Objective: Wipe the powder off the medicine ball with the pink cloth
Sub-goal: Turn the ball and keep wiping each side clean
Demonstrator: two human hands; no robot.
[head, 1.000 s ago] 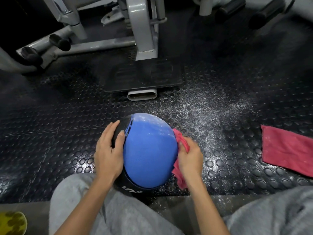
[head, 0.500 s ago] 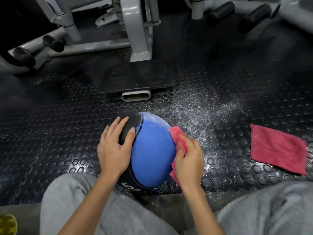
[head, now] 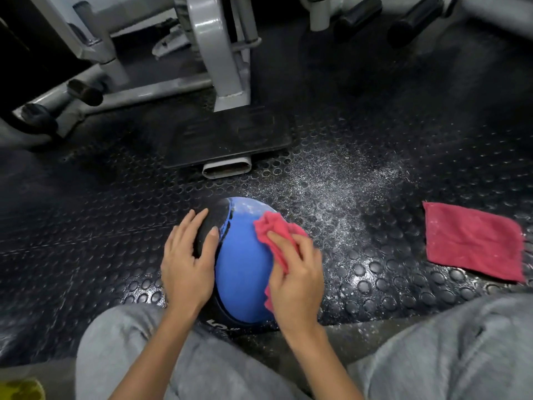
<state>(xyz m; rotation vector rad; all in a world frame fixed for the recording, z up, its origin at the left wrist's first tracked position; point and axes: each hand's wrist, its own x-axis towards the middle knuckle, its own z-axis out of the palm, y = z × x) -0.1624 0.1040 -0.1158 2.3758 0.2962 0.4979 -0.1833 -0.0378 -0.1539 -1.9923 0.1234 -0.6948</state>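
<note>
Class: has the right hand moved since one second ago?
Yes: the right hand, pressing the pink cloth, has slid from the right edge of the medicine ball up onto its blue face.

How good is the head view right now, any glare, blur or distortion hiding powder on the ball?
Head view: medicine ball and pink cloth sharp, no motion blur; pale sheen on the ball's far top, powder or reflection, cannot tell; light glints off the studded floor to the right; wide-angle bending curves the machine frame; top left corner dark.
</note>
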